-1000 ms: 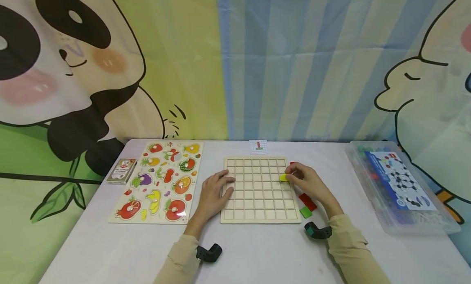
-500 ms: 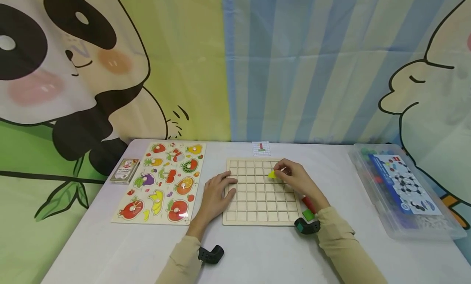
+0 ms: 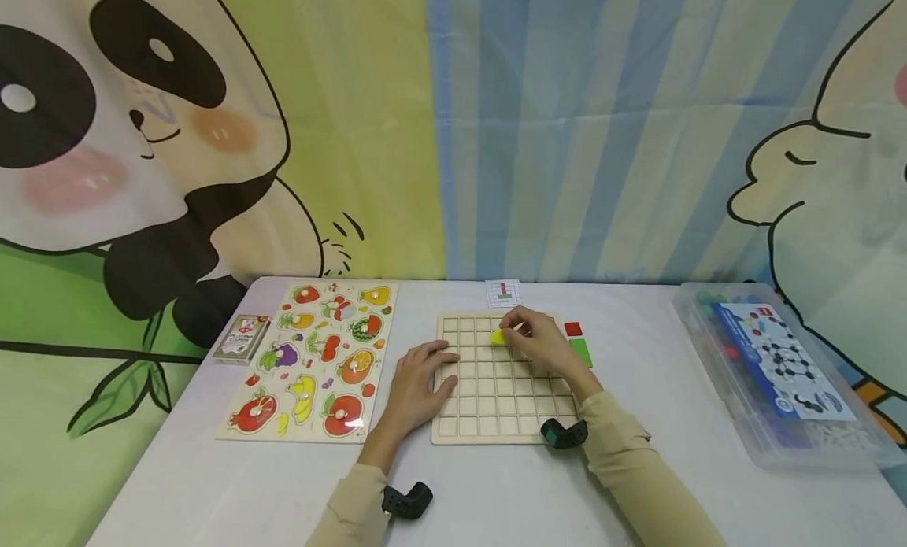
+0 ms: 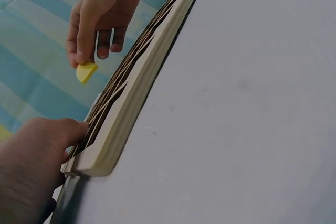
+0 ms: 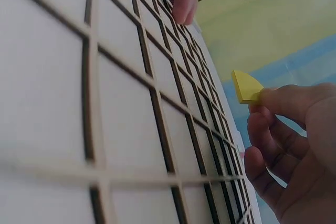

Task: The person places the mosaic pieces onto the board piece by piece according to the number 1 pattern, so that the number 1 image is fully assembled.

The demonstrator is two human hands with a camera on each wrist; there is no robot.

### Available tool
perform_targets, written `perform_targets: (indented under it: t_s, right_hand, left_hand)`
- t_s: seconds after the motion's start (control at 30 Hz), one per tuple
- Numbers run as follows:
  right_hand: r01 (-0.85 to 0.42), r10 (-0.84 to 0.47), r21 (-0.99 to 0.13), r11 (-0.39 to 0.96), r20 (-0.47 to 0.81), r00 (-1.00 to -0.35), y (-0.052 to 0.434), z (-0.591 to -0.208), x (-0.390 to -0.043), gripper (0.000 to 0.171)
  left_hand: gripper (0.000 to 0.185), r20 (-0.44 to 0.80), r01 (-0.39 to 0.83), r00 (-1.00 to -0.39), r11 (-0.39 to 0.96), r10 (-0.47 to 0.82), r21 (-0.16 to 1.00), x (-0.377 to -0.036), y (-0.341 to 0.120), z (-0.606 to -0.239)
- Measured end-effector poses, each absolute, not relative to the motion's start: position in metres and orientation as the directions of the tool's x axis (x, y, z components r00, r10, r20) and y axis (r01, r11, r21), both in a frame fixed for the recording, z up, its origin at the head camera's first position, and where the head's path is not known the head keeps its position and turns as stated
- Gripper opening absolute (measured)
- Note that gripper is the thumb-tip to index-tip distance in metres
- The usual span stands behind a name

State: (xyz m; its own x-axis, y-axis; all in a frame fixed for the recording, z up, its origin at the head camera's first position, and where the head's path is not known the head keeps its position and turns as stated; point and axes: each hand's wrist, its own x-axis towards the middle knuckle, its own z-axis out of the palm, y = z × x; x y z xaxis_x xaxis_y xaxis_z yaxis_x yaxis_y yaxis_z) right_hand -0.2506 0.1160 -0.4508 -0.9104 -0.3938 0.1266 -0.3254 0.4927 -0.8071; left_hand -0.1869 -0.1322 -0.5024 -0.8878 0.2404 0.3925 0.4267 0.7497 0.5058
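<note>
A pale wooden grid board [image 3: 496, 409] lies on the white table, its square cells divided by raised strips. My left hand [image 3: 416, 386] rests on the board's left edge, fingertips and thumb touching it with the fingers extended. Over the back part of the board, my right hand [image 3: 540, 341] pinches a yellow quarter-round piece [image 5: 245, 87] between thumb and fingertips. The wrist views show the piece held up off the board. Just right of the board lie a red square piece [image 3: 573, 328] and a green piece [image 3: 581, 352], partly covered by the right arm.
A small gridded card [image 3: 503, 293] with a red and green figure lies behind the board. On the left are a fruit puzzle board [image 3: 312, 366] and a playing card box [image 3: 242, 338]. A clear plastic case [image 3: 779, 374] stands at the right.
My right hand has carried the yellow piece leftward across the board. A red and a green piece have come into view behind it, while others went behind the forearm. My left hand stays put.
</note>
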Motion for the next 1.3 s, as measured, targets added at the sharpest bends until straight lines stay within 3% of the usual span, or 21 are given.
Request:
perform_targets:
  t_s: [0.4,0.87,1.13,1.3]
  right_hand:
    - [-0.319,-0.392,-0.777,0.543,0.102,-0.914,0.102,-0.46,-0.259,0.012]
    - [-0.358,-0.388,-0.685,0.634,0.119,-0.914,0.097,-0.465,-0.261,0.009]
    - [-0.391,-0.424,-0.634,0.667,0.109,-0.899,0.096,-0.461,-0.261,0.015]
    - [-0.385,-0.445,-0.689,0.614,0.1,-0.89,0.107,-0.461,-0.257,0.025]
  left_hand:
    - [0.032,0.398,0.492,-0.86,0.73,0.32,0.475,-0.184,-0.13,-0.503]
    - [0.033,0.428,0.511,-0.844,0.729,0.324,0.456,-0.184,-0.129,-0.501]
    - [0.034,0.444,0.516,-0.836,0.74,0.324,0.432,-0.185,-0.129,-0.5]
    - [0.035,0.424,0.506,-0.845,0.743,0.326,0.438,-0.185,-0.129,-0.501]
